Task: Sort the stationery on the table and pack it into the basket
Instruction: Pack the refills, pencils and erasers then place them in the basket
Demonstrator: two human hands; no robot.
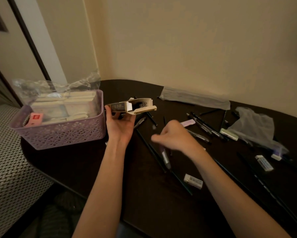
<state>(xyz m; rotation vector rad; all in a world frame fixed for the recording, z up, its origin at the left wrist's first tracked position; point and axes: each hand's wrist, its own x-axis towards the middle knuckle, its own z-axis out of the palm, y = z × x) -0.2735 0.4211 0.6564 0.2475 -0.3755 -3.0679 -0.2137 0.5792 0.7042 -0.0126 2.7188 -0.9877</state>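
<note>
My left hand (120,124) holds a small open cardboard box (131,106) above the dark table (86,162), its flap open and dark pens showing inside. Just to its left stands the purple lattice basket (62,133), with white packets and a pink pack inside. My right hand (174,137) hovers blurred over the table with curled fingers; whether it holds anything I cannot tell. Below it lie a pen with a pale barrel (165,157) and several black pencils (151,152). More pens (204,126) and white erasers (193,181) lie scattered to the right.
Crumpled clear plastic (58,86) sticks up behind the basket. A grey plastic sleeve (194,98) lies by the wall and a crumpled bag (254,124) at the far right. The table's curved edge runs along the left, with patterned floor beyond.
</note>
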